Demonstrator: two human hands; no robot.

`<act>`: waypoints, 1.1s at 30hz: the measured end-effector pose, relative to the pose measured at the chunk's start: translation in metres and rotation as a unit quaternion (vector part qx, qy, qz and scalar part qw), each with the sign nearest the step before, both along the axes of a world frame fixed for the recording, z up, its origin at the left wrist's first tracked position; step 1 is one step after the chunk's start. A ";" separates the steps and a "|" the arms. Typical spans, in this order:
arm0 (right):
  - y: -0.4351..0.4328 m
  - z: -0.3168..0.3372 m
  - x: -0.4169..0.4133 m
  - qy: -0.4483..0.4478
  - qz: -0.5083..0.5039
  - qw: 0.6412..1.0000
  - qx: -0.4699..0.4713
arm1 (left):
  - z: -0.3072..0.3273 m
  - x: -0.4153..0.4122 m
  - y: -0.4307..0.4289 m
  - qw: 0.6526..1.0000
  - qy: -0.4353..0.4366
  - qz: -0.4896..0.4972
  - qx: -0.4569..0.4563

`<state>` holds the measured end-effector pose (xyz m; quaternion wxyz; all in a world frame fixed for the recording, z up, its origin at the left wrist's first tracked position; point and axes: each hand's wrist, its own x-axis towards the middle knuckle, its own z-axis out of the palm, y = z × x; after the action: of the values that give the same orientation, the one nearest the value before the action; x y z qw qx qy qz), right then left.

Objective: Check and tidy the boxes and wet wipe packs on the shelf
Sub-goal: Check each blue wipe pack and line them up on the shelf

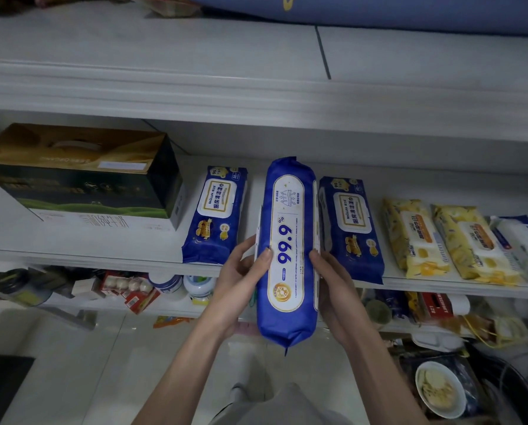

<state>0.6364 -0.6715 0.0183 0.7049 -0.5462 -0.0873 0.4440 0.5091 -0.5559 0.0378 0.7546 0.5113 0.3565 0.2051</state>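
— While both hands are on it, where does the blue wet wipe pack [289, 250] sit?

— Over the front edge of the shelf [103, 250], in the gap between two blue packs lying flat, the left neighbour [215, 216] and the right neighbour [351, 228]. Its far end reaches in over the board and its near end hangs out toward the person. Whether it rests on the board, I cannot tell.

— And the grip?

— The left hand [241, 271] wraps the pack's left side, thumb laid on the printed face. The right hand [333, 286] is curled round the right side. Both are grasping it; neither is free.

— Why on edge rather than flat?

— My guess is that the narrow side with the "99.9%" label is turned up so it can be read, which fits the checking part of the job. Two hands also keep a long, soft pack from sagging.

— Where should it go?

— The gap looks made for it. Laid flat with the lid up, it would match its neighbours, the yellow packs [416, 237] and the white pack [520, 237] further right.

— The boxes?

— Far left, a dark green and gold box [81, 173] sits stacked on a white box [109, 222], well apart from both hands.
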 end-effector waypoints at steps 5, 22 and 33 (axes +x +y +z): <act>0.001 0.001 -0.001 0.007 -0.002 1.000 0.002 | 0.001 -0.002 0.001 1.000 0.004 0.007 -0.003; -0.012 0.013 0.025 -0.111 0.112 0.986 0.062 | 0.000 -0.023 0.036 0.988 -0.074 -0.121 0.057; -0.020 0.010 0.033 -0.096 0.113 0.984 0.095 | 0.002 -0.025 0.033 0.986 -0.112 -0.113 0.052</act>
<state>0.6699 -0.6911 0.0279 0.6874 -0.5030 -0.2574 0.4564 0.4842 -0.5230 0.0394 0.7804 0.5609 0.1980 0.1930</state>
